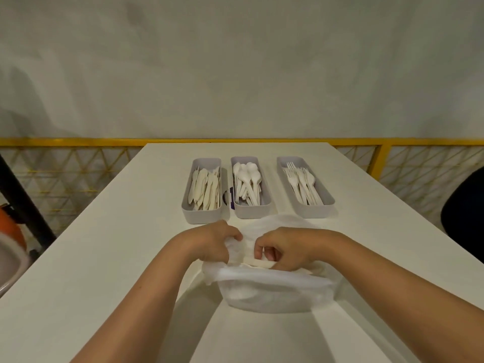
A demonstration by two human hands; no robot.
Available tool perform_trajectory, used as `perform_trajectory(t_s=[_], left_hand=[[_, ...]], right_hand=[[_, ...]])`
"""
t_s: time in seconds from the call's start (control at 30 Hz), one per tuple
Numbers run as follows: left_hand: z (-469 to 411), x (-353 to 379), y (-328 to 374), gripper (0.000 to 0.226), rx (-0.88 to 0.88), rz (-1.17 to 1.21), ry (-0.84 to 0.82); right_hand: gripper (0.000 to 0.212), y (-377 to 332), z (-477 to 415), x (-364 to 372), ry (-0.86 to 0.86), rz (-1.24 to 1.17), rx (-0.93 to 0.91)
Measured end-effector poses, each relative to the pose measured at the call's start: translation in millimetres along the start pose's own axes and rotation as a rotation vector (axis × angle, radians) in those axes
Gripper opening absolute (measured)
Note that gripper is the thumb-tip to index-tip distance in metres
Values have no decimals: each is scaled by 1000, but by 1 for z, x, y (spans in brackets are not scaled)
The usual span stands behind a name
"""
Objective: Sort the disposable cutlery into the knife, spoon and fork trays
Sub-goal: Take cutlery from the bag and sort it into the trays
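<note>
Both grips are closing on thin plastic: the left hand [214, 241] is pinching the far rim of the bag [275, 286], while the right hand [284, 248] is curling its fingers [264, 254] inside the mouth, seemingly around a pale piece of cutlery [258, 263] lying crosswise. Straight ahead on the surface [104, 244], well apart, are sitting the knife tray [203, 213], spoon tray [251, 211] and fork tray [313, 210], their long axes running away from the person.

Three grey trays [203, 216], one white plastic bag [275, 292], two hands [214, 244], one table [104, 244]
</note>
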State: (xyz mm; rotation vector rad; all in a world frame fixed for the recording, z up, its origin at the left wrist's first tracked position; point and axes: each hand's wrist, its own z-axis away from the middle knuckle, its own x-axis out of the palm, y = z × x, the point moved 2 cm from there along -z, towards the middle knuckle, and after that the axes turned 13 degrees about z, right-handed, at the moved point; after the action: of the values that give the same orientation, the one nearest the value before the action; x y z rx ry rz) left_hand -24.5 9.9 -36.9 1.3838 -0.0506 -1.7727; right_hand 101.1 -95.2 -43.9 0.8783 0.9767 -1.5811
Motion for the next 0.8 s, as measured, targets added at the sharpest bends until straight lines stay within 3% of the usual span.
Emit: perform_trajectory(t_s=[0.2, 0.37, 0.5, 0.63, 0.8], left_hand=[[1, 1, -10, 63, 38, 291, 92], [-1, 1, -20, 56, 48, 585, 160], [1, -3, -24, 58, 63, 624, 179], [2, -5, -28, 59, 76, 587, 155], [1, -6, -29, 58, 78, 494, 212]], right_hand=[[31, -3, -1, 6, -7, 41, -7], [7, -7, -2, 5, 15, 168, -37], [23, -4, -4, 6, 109, 159, -1], [14, 3, 0, 7, 172, 98, 4], [23, 11, 4, 4, 247, 30, -38]])
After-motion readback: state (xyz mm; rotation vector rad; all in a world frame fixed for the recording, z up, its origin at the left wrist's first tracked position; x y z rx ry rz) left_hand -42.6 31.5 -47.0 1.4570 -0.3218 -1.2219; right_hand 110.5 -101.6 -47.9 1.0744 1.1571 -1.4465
